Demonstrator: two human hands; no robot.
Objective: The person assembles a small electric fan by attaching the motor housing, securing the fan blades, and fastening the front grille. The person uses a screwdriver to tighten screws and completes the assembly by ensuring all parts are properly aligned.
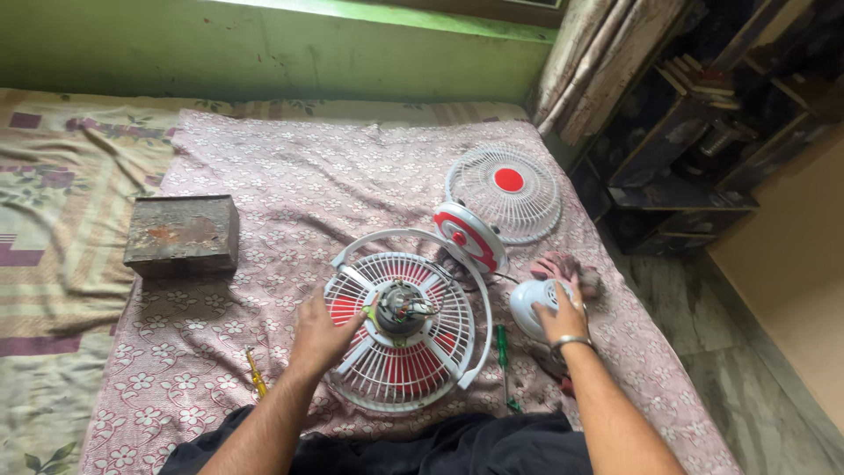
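So, nearest the camera, the left hand (pixel 323 327) is laid on the white rear fan grille (pixel 400 330), fingers spread and pressing on the ribs just beside the exposed motor (pixel 403 306) at the hub; nothing is gripped, it's more of a flat hold-down. The grille sits face down on the flowered pink bedsheet (pixel 264 202), with red blades (pixel 406 368) seen through the ribs and a white stand hoop (pixel 479 299) arching round its right side. The right hand (pixel 559 314) is cupped over a white rounded motor cover (pixel 530 308), fingers curled on top of it, so it looks grasped rather than just touched.

For this step to be done well, the grille should probably be kept pinned flat so the motor isn't rocked, and the loose wires at the hub should be kept out from under the cover's rim. The cover would best be kept level in the hand.

A green-handled screwdriver (pixel 503 352) lies between the grille and the right forearm, and a yellow-handled one (pixel 255 374) lies left of the left wrist, both within easy reach. A pink rag (pixel 563 264) is bunched just behind the cover. Further back, a red-and-white round base (pixel 470 237) is propped up, then the front grille (pixel 503 193) with its red centre. A rusty metal box (pixel 182 233) sits well off to the left.
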